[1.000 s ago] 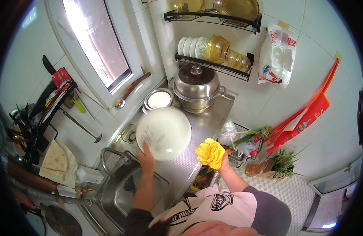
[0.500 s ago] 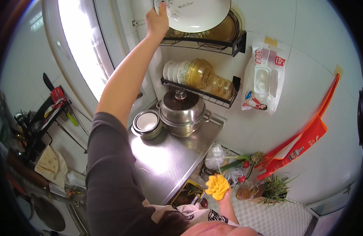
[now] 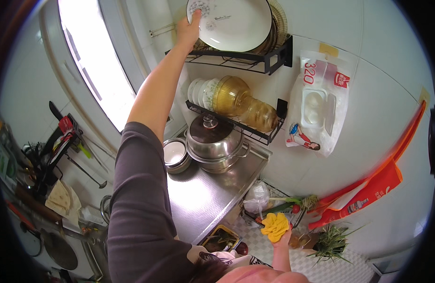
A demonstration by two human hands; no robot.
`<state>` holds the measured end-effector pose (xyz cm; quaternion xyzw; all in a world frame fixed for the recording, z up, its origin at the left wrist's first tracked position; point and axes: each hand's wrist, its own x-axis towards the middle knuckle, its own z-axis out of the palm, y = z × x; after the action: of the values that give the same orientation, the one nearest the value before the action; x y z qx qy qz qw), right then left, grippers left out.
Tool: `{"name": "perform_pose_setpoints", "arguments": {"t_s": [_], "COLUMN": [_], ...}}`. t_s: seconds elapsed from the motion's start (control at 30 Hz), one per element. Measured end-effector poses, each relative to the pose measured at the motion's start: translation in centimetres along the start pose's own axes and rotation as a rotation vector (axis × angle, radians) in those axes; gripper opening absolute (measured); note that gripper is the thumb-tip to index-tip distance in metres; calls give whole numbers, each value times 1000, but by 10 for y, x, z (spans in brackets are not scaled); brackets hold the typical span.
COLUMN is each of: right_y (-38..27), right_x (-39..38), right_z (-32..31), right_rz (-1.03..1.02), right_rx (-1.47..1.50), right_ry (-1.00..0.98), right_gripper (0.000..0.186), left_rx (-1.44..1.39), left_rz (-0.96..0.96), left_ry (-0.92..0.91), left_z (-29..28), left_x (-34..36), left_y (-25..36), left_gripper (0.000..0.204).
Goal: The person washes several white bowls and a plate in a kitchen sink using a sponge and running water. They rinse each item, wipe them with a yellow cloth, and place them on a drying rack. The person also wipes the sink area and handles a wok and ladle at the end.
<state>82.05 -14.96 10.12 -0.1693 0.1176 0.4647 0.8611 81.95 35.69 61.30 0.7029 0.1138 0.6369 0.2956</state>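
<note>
High up, my left hand [image 3: 188,32] pinches the left edge of a white oval plate [image 3: 236,28] with a dark rim and a grey flower print. The plate stands on edge at the upper black wire rack [image 3: 278,54], in front of amber glass plates; whether it rests on the wires I cannot tell. Down at the lower right, my right hand [image 3: 282,237] is closed around a crumpled yellow cloth [image 3: 275,227]. It is held beside a wire basket of vegetables [image 3: 300,218].
White bowls [image 3: 198,92] and amber glass bowls [image 3: 231,95] fill the lower rack. Beneath it, a lidded steel pot [image 3: 215,141] and stacked small bowls [image 3: 174,153] stand on the steel counter [image 3: 198,203]. A wipes pack [image 3: 316,104] and red apron-like cloth [image 3: 368,195] hang on the wall.
My left hand has brought the plate down closer to the upper rack's wires. My right hand has shifted slightly to the right with the yellow cloth. The whole view has tilted a little.
</note>
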Motion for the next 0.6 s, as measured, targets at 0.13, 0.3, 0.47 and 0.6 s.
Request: {"name": "perform_pose_setpoints", "arguments": {"t_s": [0.13, 0.3, 0.47, 0.6], "right_y": [1, 5, 10, 8], "right_x": [13, 27, 23, 37], "right_z": [4, -1, 16, 4], "right_rz": [47, 59, 90, 55], "right_rx": [-22, -100, -95, -144], "right_ry": [-32, -43, -61, -293], "right_gripper": [49, 47, 47, 45], "left_rx": [7, 60, 42, 275], "left_rz": [21, -85, -123, -4], "left_ry": [-9, -167, -201, -198], "left_z": [7, 17, 17, 24], "left_x": [4, -3, -12, 5], "left_y": [-18, -16, -11, 2], "left_gripper": [47, 50, 42, 37]}}
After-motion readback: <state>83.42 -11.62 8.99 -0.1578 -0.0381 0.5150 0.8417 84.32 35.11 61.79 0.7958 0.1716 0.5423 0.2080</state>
